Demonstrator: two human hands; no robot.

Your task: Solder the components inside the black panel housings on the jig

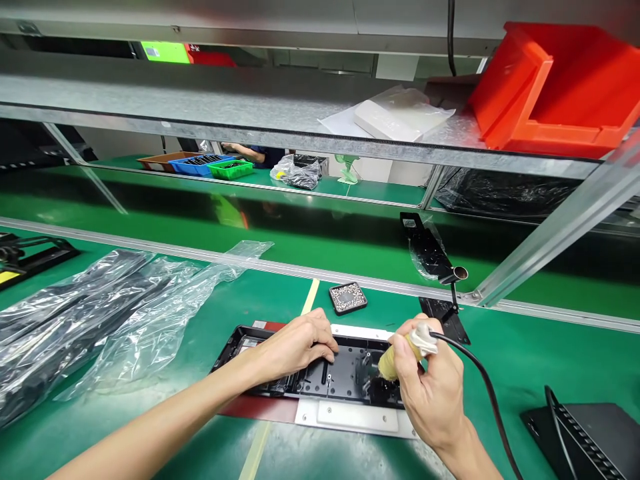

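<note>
A long black plastic housing (345, 373) lies open side up in a fixture with a white plate (356, 417) along its near side. My left hand (307, 343) reaches over the housing's middle with fingers curled down and pressed together; what the fingertips hold, if anything, is hidden. In my right hand (433, 387) is a corded electric screwdriver (393, 362) with a yellow body and white wrapping at its top. It slants down toward the housing's right part, where its tip is blurred. Behind the housing sits a small black tray of screws (348, 298).
Plastic-wrapped dark parts (100, 313) cover the left of the bench. At right are a black cord (487, 387), a black slotted part (585, 437) and a slanted metal post (560, 220). A red bin (565, 93) stands on the overhead shelf. A person's arm (245, 152) shows beyond.
</note>
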